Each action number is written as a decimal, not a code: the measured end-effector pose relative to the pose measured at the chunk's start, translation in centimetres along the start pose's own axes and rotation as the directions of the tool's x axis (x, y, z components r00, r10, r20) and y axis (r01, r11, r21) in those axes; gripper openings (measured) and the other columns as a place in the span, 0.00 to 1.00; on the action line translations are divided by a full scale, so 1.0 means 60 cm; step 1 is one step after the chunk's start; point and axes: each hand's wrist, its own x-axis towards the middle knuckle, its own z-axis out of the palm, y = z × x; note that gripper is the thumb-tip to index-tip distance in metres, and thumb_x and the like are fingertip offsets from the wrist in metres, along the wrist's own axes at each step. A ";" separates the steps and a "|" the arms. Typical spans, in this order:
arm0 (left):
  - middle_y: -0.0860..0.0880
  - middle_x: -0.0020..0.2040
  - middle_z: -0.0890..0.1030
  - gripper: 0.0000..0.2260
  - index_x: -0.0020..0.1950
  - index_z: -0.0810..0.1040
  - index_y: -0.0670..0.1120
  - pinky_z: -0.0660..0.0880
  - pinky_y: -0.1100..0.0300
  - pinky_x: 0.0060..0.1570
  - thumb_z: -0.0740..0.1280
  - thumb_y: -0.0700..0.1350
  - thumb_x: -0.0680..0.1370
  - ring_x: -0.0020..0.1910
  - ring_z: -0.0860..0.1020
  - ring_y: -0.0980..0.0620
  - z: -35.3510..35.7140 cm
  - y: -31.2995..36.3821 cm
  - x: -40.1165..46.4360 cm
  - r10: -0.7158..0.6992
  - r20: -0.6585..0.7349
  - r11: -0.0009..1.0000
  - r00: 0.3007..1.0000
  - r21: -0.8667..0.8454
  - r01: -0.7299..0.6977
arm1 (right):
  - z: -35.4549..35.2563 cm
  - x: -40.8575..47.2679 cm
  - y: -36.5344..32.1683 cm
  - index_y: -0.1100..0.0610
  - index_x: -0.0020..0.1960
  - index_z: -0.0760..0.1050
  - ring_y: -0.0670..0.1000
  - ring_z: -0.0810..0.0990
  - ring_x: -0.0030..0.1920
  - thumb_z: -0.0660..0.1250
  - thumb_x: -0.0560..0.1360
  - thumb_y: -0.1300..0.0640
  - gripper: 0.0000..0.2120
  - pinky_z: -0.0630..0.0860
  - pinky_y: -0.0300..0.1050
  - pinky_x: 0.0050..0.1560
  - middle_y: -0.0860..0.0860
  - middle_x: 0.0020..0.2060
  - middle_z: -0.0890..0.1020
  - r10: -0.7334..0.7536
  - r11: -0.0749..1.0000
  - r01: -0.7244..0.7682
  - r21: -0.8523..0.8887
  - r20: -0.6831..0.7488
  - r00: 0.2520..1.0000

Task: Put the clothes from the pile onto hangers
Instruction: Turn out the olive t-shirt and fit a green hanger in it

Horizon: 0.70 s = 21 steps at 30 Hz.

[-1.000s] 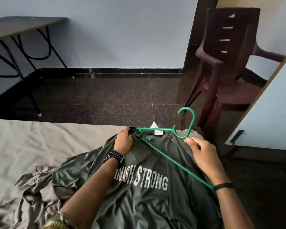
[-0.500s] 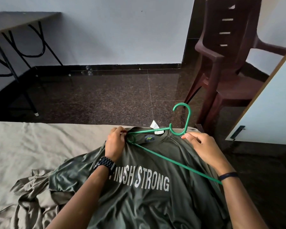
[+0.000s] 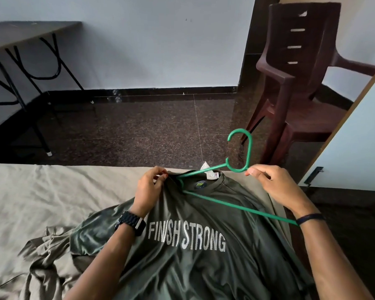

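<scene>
Green plastic-coated hanger [image 3: 238,167], thin rod with a round hook, is now seen with its left shoulder end pushed into the neck opening of the olive-green T-shirt [image 3: 199,256]. A second ago that end lay on top of the collar; it has since been tucked under the collar edge.

Left hand [image 3: 148,191]: the collar has been drawn up and is pinched between thumb and fingertips, fingers curled, so the opening is held wide at its left side. Right hand [image 3: 275,187]: the hanger is pinched at the base of the hook, which has been lifted slightly and swung to the right. The long bottom bar runs diagonally over the shirt front and passes under the right wrist, outside the garment.

Judgement: one end is entered, the other is not. The hanging of this shirt is roughly half done; the right shoulder end remains to be fed through the same neck hole.

Shirt fabric: smooth, slightly glossy, thin knit, soft folds, white mesh-textured lettering on the chest, a white care tag [image 3: 209,171] standing up at the far collar. It is spread on a bed covered by a creased beige sheet [image 3: 52,191]. A crumpled grey-brown garment [image 3: 43,252] lies near left, touching the shirt's sleeve.

Far right: a dark brown moulded plastic chair [image 3: 294,83]. Far left: a desk [image 3: 26,33] on black bent-tube legs.
</scene>
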 end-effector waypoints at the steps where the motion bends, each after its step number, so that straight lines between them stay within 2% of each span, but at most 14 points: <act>1: 0.52 0.41 0.81 0.07 0.44 0.77 0.50 0.68 0.75 0.41 0.66 0.37 0.77 0.42 0.77 0.58 0.002 0.002 0.002 -0.002 -0.001 1.000 1.000 -0.008 0.002 | 0.003 0.000 -0.002 0.46 0.47 0.82 0.40 0.78 0.54 0.61 0.80 0.55 0.11 0.71 0.39 0.57 0.39 0.48 0.82 -0.005 1.000 0.005 0.003 0.041 0.999; 3: 0.53 0.42 0.81 0.10 0.42 0.76 0.53 0.68 0.73 0.43 0.67 0.37 0.77 0.44 0.77 0.58 0.007 0.009 0.003 0.006 0.022 1.000 1.000 -0.022 -0.005 | 0.015 0.001 -0.004 0.48 0.48 0.82 0.39 0.77 0.55 0.61 0.80 0.56 0.11 0.70 0.36 0.58 0.41 0.50 0.82 -0.005 1.000 0.003 0.013 0.093 0.996; 5: 0.55 0.42 0.81 0.13 0.40 0.76 0.55 0.71 0.67 0.48 0.67 0.37 0.77 0.46 0.78 0.59 0.015 0.018 0.002 0.023 0.066 0.999 0.998 -0.050 -0.020 | 0.032 0.007 -0.008 0.46 0.49 0.82 0.40 0.78 0.55 0.61 0.79 0.51 0.11 0.72 0.39 0.59 0.40 0.50 0.83 -0.032 0.999 0.033 -0.008 0.071 0.997; 6: 0.55 0.42 0.81 0.13 0.41 0.76 0.55 0.72 0.66 0.49 0.67 0.37 0.77 0.46 0.78 0.60 0.017 0.024 0.001 0.035 0.094 0.997 0.995 -0.066 -0.029 | 0.041 0.010 -0.013 0.45 0.49 0.82 0.39 0.78 0.54 0.60 0.79 0.49 0.11 0.72 0.37 0.57 0.38 0.49 0.83 -0.045 0.999 0.046 -0.014 0.061 0.997; 8: 0.56 0.41 0.81 0.12 0.41 0.76 0.55 0.72 0.67 0.47 0.67 0.37 0.77 0.43 0.78 0.64 0.017 0.035 -0.002 0.061 0.141 0.995 0.988 -0.092 -0.048 | 0.062 0.016 -0.031 0.47 0.49 0.82 0.35 0.77 0.51 0.61 0.80 0.51 0.11 0.68 0.25 0.50 0.35 0.45 0.81 -0.058 0.998 0.057 0.016 0.069 0.996; 9: 0.56 0.41 0.81 0.11 0.42 0.76 0.54 0.73 0.68 0.46 0.66 0.37 0.77 0.42 0.78 0.64 0.015 0.039 -0.001 0.074 0.154 0.993 0.985 -0.105 -0.058 | 0.077 0.022 -0.038 0.48 0.49 0.83 0.35 0.77 0.51 0.61 0.80 0.53 0.11 0.67 0.25 0.49 0.35 0.45 0.81 -0.068 0.996 0.064 0.054 0.080 0.994; 11: 0.55 0.41 0.81 0.10 0.43 0.76 0.53 0.73 0.68 0.45 0.66 0.38 0.77 0.41 0.78 0.62 0.007 0.045 0.000 0.097 0.153 0.990 0.983 -0.117 -0.080 | 0.108 0.033 -0.051 0.51 0.49 0.83 0.39 0.79 0.50 0.61 0.80 0.55 0.11 0.71 0.34 0.52 0.40 0.46 0.83 -0.080 0.986 0.060 0.156 0.125 0.989; 12: 0.55 0.41 0.81 0.10 0.43 0.76 0.53 0.73 0.68 0.44 0.67 0.38 0.77 0.41 0.77 0.62 0.000 0.047 0.003 0.107 0.154 0.989 0.982 -0.115 -0.090 | 0.119 0.038 -0.057 0.50 0.49 0.82 0.40 0.80 0.45 0.61 0.80 0.54 0.11 0.72 0.38 0.49 0.42 0.44 0.83 -0.081 0.983 0.054 0.176 0.149 0.985; 13: 0.54 0.41 0.81 0.09 0.44 0.76 0.53 0.73 0.68 0.44 0.67 0.38 0.77 0.40 0.77 0.62 -0.008 0.048 0.006 0.116 0.169 0.989 0.979 -0.114 -0.098 | 0.130 0.043 -0.063 0.50 0.50 0.82 0.40 0.77 0.36 0.60 0.81 0.53 0.12 0.71 0.40 0.41 0.43 0.40 0.82 -0.084 0.984 0.055 0.171 0.166 0.983; 14: 0.54 0.41 0.80 0.09 0.46 0.76 0.52 0.73 0.68 0.44 0.68 0.38 0.77 0.40 0.78 0.62 -0.016 0.049 0.010 0.127 0.199 0.988 0.972 -0.110 -0.107 | 0.137 0.049 -0.069 0.50 0.50 0.82 0.41 0.71 0.29 0.59 0.81 0.52 0.12 0.67 0.39 0.34 0.43 0.34 0.79 -0.080 0.986 0.053 0.155 0.175 0.981; 15: 0.53 0.42 0.80 0.08 0.49 0.76 0.52 0.73 0.68 0.45 0.68 0.38 0.77 0.41 0.78 0.62 -0.024 0.049 0.015 0.136 0.242 0.989 0.961 -0.093 -0.117 | 0.141 0.053 -0.076 0.50 0.51 0.82 0.42 0.68 0.26 0.59 0.81 0.51 0.12 0.64 0.38 0.30 0.42 0.30 0.76 -0.080 0.990 0.058 0.128 0.176 0.981; 17: 0.55 0.41 0.80 0.08 0.53 0.78 0.51 0.72 0.69 0.45 0.67 0.40 0.77 0.39 0.78 0.65 -0.038 0.047 0.023 0.132 0.317 0.990 0.939 0.001 -0.139 | 0.147 0.067 -0.087 0.49 0.52 0.81 0.41 0.72 0.29 0.60 0.80 0.49 0.12 0.68 0.39 0.34 0.40 0.32 0.77 -0.109 0.993 0.101 0.064 0.155 0.982; 19: 0.57 0.39 0.80 0.07 0.53 0.81 0.50 0.70 0.67 0.43 0.68 0.40 0.77 0.37 0.77 0.66 -0.047 0.042 0.032 0.130 0.286 0.981 0.949 0.101 -0.165 | 0.153 0.078 -0.095 0.51 0.52 0.80 0.43 0.75 0.35 0.63 0.79 0.49 0.09 0.72 0.44 0.40 0.44 0.36 0.78 -0.146 0.989 0.147 -0.001 0.109 0.983; 21: 0.57 0.39 0.80 0.07 0.53 0.82 0.49 0.69 0.65 0.42 0.68 0.41 0.77 0.36 0.76 0.65 -0.054 0.037 0.037 0.119 0.214 0.977 0.970 0.151 -0.153 | 0.156 0.083 -0.096 0.55 0.54 0.79 0.48 0.75 0.45 0.66 0.77 0.54 0.08 0.72 0.42 0.48 0.49 0.45 0.76 -0.224 0.972 0.218 -0.085 -0.073 0.972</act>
